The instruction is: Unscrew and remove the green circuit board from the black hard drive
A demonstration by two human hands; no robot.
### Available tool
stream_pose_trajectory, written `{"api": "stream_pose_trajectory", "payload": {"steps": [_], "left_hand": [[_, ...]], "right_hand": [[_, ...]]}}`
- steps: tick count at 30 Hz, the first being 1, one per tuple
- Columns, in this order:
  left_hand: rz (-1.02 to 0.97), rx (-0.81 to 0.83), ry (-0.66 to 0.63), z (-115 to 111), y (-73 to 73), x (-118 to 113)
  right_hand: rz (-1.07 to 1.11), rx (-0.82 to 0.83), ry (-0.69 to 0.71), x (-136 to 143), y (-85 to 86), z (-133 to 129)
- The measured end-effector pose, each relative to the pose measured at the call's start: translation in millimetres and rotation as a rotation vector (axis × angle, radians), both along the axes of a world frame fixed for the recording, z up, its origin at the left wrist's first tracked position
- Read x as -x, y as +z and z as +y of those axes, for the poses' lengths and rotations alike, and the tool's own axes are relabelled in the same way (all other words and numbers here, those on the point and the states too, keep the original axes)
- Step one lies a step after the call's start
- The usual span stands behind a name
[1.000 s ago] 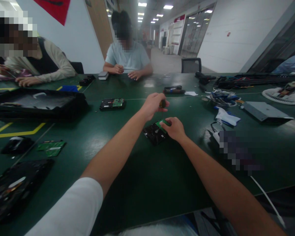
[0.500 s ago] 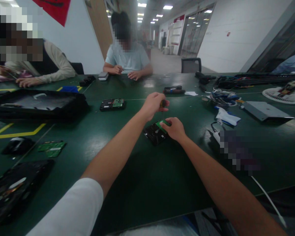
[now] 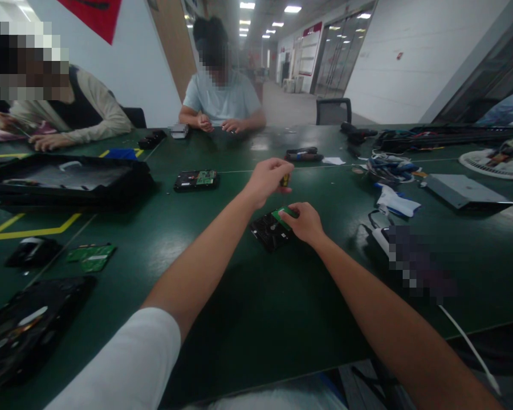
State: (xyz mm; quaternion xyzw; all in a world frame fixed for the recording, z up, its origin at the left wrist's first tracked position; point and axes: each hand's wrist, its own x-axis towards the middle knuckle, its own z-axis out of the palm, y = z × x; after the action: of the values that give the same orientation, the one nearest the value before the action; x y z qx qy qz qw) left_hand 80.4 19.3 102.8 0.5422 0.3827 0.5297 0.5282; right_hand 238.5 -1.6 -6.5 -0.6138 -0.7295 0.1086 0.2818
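A black hard drive (image 3: 268,232) with a green circuit board (image 3: 284,215) on it lies on the dark green table (image 3: 239,341). Above it, my left hand (image 3: 268,181) is closed around a screwdriver (image 3: 285,180) with a yellow and dark handle, its thin shaft pointing down toward the board. My right hand (image 3: 304,222) grips the drive's right edge, with the thumb on the green board and the fingers partly hidden. A second drive (image 3: 196,180) with a green board lies farther back on the left.
Black trays (image 3: 68,182), a loose green board (image 3: 92,257) and an opened device (image 3: 29,330) are on the left. Cables (image 3: 390,168), a white-blue packet (image 3: 397,200) and a silver case (image 3: 465,191) lie on the right. Two people sit across the table.
The fingers of my left hand have turned slightly around the screwdriver handle, showing more of its yellow part. My right hand and the hard drive have barely moved.
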Motion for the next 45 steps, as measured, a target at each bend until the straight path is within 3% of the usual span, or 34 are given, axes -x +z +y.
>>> {"api": "stream_pose_trajectory", "payload": {"steps": [5, 11, 19, 30, 40, 45], "left_hand": [[-0.054, 0.044, -0.013, -0.1, 0.2, -0.5], [-0.015, -0.015, 0.024, 1.3, 0.5, 0.7], [-0.177, 0.091, -0.086, 3.7, -2.9, -0.1], [0.0, 0.003, -0.019, 2.1, -1.6, 0.9], [-0.181, 0.128, -0.098, 5.6, -5.8, 1.0], [-0.12, 0.081, -0.074, 6.2, -6.0, 1.6]], "right_hand": [[-0.011, -0.005, -0.006, 0.0, -0.5, 0.5], [-0.001, 0.002, -0.017, 0.6, -1.1, 0.3], [-0.012, -0.017, -0.004, 0.5, -0.5, -0.3], [0.01, -0.005, -0.003, 0.0, -3.1, 2.0], [0.003, -0.01, -0.011, 0.1, -2.7, 0.5], [0.005, -0.005, -0.011, 0.0, -2.1, 0.8]]}}
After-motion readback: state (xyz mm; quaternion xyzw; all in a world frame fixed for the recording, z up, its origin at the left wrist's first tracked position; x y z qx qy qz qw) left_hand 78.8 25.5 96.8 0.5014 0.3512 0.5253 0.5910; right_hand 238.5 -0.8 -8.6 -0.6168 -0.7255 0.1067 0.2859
